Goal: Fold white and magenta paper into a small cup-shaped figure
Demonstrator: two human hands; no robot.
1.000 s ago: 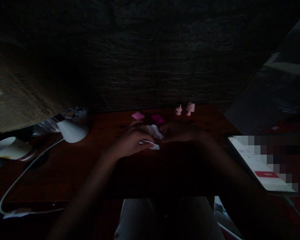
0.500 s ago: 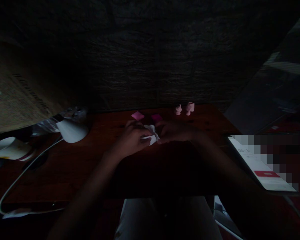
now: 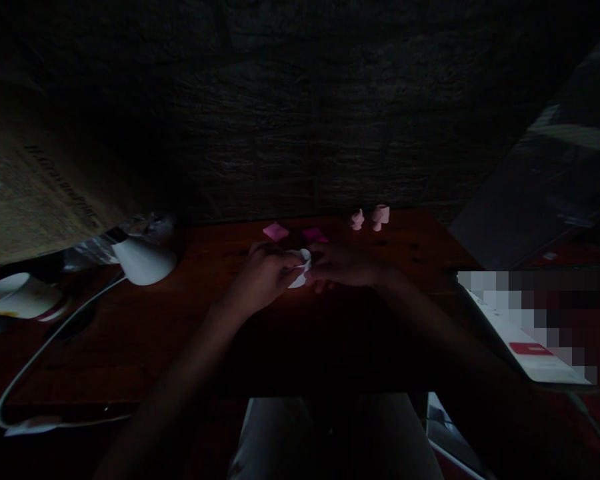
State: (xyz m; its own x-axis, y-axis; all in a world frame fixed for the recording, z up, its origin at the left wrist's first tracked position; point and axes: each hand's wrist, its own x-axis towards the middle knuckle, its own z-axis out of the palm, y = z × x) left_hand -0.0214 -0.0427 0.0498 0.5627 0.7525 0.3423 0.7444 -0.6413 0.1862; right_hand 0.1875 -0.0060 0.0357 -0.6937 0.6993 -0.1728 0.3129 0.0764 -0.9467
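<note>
Over the dark wooden table (image 3: 190, 333), both hands meet on a small white piece (image 3: 299, 277) that looks like folded paper; the dim light hides its exact shape. My left hand (image 3: 266, 273) grips it from the left, thumb laid across it. My right hand (image 3: 343, 264) pinches its right edge, with the lower fingers slightly curled beneath. Just beyond the hands lie a pink paper square (image 3: 275, 231) and a darker magenta paper piece (image 3: 315, 235). Farther right stand two small pale pink figures, a pointed one (image 3: 357, 219) and a cup-topped one (image 3: 381, 217).
At left are a white cone-shaped object (image 3: 145, 261) with a white cable (image 3: 45, 350), a tipped paper cup (image 3: 17, 297) and a brown printed bag (image 3: 40, 180). A lit tablet-like screen (image 3: 535, 363) lies at right. A dark brick wall (image 3: 300, 120) rises behind the table.
The white piece has been turned and flattened between the fingers. My right hand's fingers have shifted, its lower fingers now showing below. The objects around have stayed put.
</note>
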